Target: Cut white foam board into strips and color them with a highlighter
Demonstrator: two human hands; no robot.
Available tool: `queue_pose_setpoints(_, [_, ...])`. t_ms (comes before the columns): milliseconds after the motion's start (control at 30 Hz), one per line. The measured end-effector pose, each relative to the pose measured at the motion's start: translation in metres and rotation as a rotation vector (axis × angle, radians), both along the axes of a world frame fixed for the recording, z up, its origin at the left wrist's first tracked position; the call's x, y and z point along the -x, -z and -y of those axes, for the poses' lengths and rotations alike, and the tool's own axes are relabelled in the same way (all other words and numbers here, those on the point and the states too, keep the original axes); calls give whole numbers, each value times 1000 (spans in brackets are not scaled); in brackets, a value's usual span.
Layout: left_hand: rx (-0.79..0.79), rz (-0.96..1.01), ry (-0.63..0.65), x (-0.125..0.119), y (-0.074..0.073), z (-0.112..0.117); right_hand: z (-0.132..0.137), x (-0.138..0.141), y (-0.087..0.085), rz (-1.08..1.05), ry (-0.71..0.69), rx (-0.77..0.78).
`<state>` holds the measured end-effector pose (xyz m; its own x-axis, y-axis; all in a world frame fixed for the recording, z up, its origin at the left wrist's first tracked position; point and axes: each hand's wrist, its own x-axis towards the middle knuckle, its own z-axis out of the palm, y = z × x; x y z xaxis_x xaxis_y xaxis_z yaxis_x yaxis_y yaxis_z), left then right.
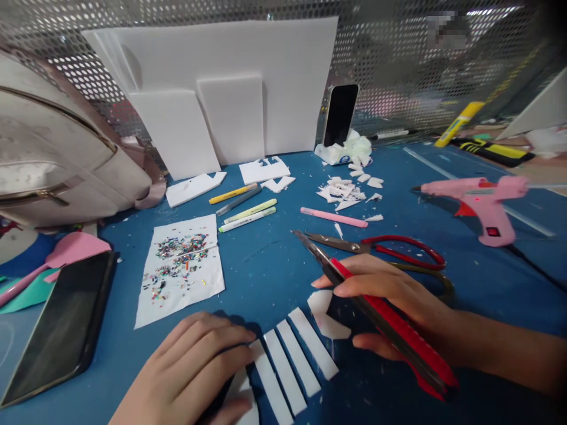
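My right hand [385,307] grips a red utility knife [398,336], its blade extended up and to the left above the blue mat. My left hand [195,372] presses flat on a white foam piece [241,392] at the near edge. Beside its fingers lie several white foam strips [295,360], cut parallel and fanned out. Two small white offcuts [325,313] sit just under the right hand's fingers.
Red-handled scissors [394,251] lie behind the right hand. A pink glue gun [482,203] rests at right. Pens and markers [245,209], a sheet with glitter [181,265], foam boards [230,88], a propped phone [340,115], a tablet [62,324] and a bag [57,147] surround the mat.
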<state>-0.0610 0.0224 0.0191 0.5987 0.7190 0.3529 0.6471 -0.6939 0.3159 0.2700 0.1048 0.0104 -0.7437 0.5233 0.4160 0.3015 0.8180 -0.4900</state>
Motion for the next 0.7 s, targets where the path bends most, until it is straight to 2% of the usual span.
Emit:
queue_pose_setpoints(67, [-20, 28, 65, -8, -3, -3, 0, 0, 0, -12, 3, -1])
queue_pose_setpoints(233, [-197, -72, 162, -31, -16, -8, -1, -2, 4, -96, -22, -18])
queue_pose_setpoints(333, [-219, -159, 202, -39, -22, -12, -1, -3, 4, -105, -24, -41])
queue_pose_setpoints(500, [-256, -242, 235, -41, -23, -19, -1, -2, -1, -50, 42, -44])
queue_pose_setpoints(633, [-239, -234, 267, -41, -28, -18, 0, 0, -3, -129, 56, -67])
queue_pose_setpoints(700, [-215, -212, 259, -45, -33, -13, 8, 3, -7, -199, 115, -59])
